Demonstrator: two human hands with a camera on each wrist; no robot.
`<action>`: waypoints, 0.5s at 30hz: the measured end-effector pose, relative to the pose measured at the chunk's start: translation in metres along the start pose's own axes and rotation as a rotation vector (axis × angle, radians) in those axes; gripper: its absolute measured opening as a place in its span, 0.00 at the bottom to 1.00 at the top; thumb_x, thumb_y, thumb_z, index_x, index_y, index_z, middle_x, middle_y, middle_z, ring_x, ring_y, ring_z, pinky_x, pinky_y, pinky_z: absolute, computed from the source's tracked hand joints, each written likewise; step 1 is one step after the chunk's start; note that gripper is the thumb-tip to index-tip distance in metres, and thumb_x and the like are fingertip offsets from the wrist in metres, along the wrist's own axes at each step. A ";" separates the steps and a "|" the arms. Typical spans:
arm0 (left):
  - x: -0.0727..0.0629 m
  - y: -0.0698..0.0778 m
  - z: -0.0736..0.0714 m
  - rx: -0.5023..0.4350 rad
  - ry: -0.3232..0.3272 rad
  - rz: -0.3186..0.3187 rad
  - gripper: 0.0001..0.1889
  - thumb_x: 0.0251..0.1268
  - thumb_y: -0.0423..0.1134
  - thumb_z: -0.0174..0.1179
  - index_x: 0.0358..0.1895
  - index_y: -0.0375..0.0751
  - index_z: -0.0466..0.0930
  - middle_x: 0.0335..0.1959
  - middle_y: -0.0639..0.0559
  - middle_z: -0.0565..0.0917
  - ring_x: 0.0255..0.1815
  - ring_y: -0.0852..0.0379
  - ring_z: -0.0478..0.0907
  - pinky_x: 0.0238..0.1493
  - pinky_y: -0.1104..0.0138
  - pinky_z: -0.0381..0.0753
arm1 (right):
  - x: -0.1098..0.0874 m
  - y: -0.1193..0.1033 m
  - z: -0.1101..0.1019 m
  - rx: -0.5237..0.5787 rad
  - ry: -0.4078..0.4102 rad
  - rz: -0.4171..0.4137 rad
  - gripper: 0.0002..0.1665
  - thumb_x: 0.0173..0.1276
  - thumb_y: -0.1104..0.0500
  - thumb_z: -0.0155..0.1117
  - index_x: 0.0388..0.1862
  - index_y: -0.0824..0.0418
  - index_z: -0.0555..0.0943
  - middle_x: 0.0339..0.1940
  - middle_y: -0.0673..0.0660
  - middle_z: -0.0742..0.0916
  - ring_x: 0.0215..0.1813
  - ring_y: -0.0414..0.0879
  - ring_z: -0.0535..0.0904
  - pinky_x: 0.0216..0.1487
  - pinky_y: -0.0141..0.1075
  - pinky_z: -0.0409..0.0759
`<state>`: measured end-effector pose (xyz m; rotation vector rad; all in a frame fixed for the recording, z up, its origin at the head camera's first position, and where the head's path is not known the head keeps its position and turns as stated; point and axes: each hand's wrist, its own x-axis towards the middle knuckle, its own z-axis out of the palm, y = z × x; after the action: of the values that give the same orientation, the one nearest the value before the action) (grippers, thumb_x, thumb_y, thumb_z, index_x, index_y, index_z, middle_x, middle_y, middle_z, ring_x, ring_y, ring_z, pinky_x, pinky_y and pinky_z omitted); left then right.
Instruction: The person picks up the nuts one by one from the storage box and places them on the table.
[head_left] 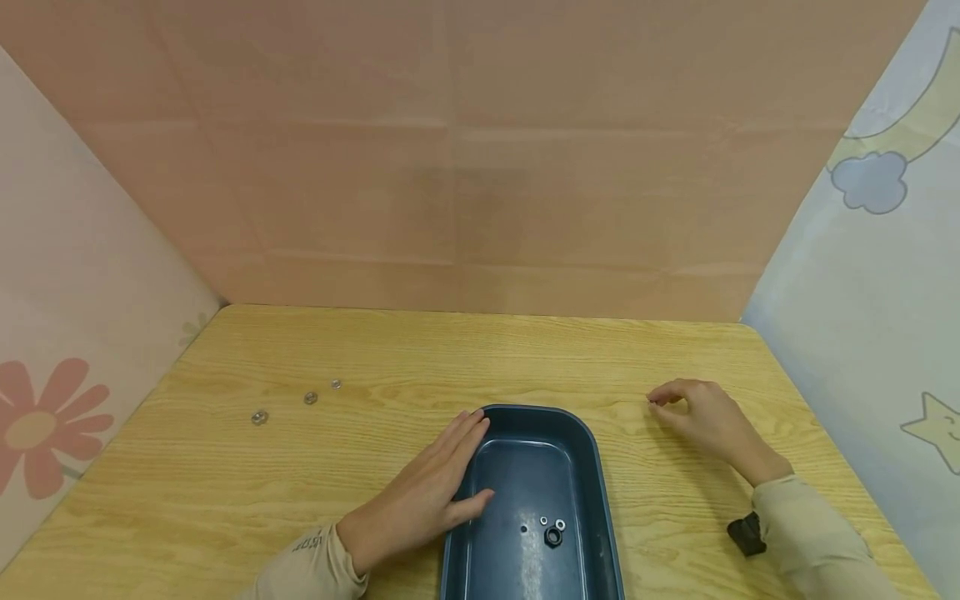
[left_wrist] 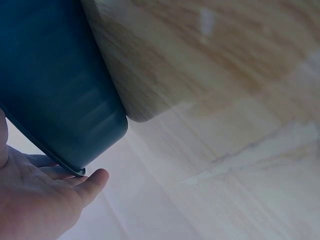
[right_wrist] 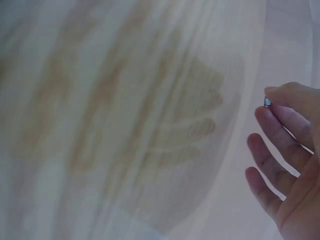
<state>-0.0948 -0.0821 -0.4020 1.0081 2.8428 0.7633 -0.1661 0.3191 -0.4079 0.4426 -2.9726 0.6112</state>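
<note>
My left hand (head_left: pixel 423 492) rests on the left rim of a dark blue tray (head_left: pixel 600 500), fingers straight along the edge and thumb over the inside. The left wrist view shows the tray's outer wall (left_wrist: pixel 60 85) with the fingers at its rim. Inside the tray lie a large black nut (head_left: pixel 553 537), two small silver nuts or rings (head_left: pixel 560 525) and a tiny dark piece (head_left: pixel 523 529). Right of the tray, above the table, my right hand (head_left: pixel 701 417) pinches a small shiny metal piece (right_wrist: pixel 267 102) between thumb and index finger; its exact kind is mostly hidden by the fingertips.
Three small round metal pieces, the nearest (head_left: pixel 259 417) being the largest, lie in a slanting row on the left of the wooden table (head_left: pixel 187 483). A brown panel (head_left: pixel 450 167) rises behind it, with patterned walls at both sides. A black device (head_left: pixel 746 533) sits at my right wrist.
</note>
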 end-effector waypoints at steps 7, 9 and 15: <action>0.000 0.000 -0.001 0.007 0.000 0.003 0.41 0.70 0.51 0.60 0.78 0.36 0.53 0.80 0.38 0.55 0.80 0.40 0.52 0.75 0.47 0.62 | 0.000 0.003 0.003 0.014 -0.062 -0.003 0.09 0.67 0.59 0.67 0.44 0.60 0.87 0.38 0.54 0.89 0.38 0.49 0.85 0.40 0.49 0.84; 0.001 0.000 -0.001 0.008 -0.007 -0.005 0.41 0.70 0.51 0.60 0.78 0.36 0.53 0.80 0.39 0.55 0.81 0.40 0.52 0.75 0.48 0.62 | 0.001 0.003 0.004 0.016 -0.069 -0.004 0.09 0.67 0.59 0.67 0.44 0.60 0.87 0.37 0.53 0.89 0.38 0.48 0.85 0.39 0.48 0.84; 0.001 0.002 -0.002 0.006 -0.026 -0.026 0.42 0.70 0.53 0.60 0.78 0.38 0.52 0.81 0.41 0.54 0.81 0.43 0.51 0.76 0.48 0.61 | 0.001 0.005 0.005 0.007 -0.069 -0.015 0.09 0.66 0.61 0.68 0.44 0.61 0.87 0.37 0.53 0.89 0.37 0.46 0.84 0.38 0.45 0.84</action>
<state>-0.0947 -0.0812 -0.3998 0.9718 2.8321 0.7345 -0.1689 0.3207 -0.4145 0.4959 -3.0300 0.6174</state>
